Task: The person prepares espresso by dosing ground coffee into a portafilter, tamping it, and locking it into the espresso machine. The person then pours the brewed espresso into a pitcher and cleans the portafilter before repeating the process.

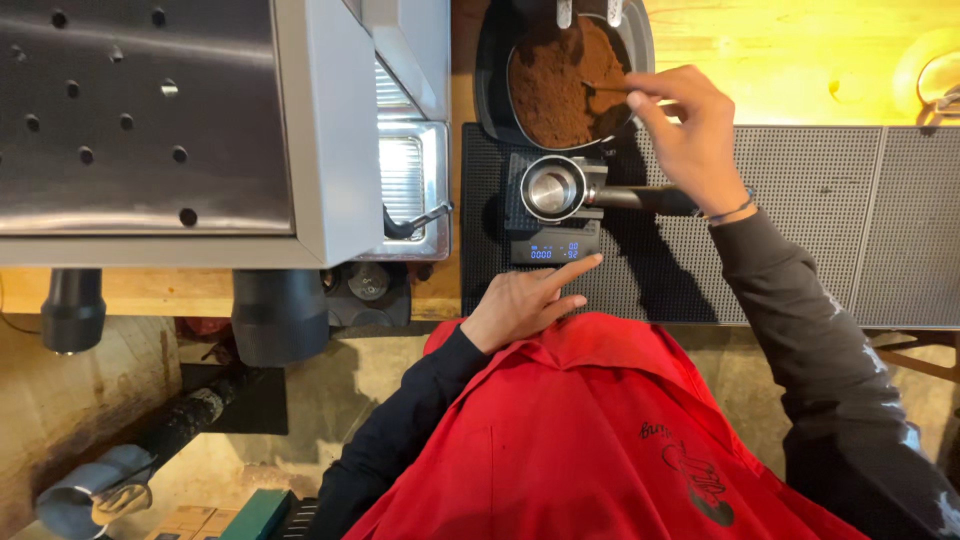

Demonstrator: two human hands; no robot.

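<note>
A metal portafilter (553, 188) with a black handle rests on a small black digital scale (556, 247) with a lit blue display. My left hand (525, 303) reaches to the scale's front edge, index finger stretched out and touching it by the display. My right hand (685, 130) is above the portafilter handle and pinches a thin spoon (603, 88) whose tip is in a black tray of brown ground coffee (560, 85). The portafilter basket looks empty.
A steel espresso machine (190, 130) fills the left, with its drip grate (402, 180) beside the scale. Black rubber mats (830, 220) cover the wooden counter (780, 60). My red apron (590, 440) hides the lower centre.
</note>
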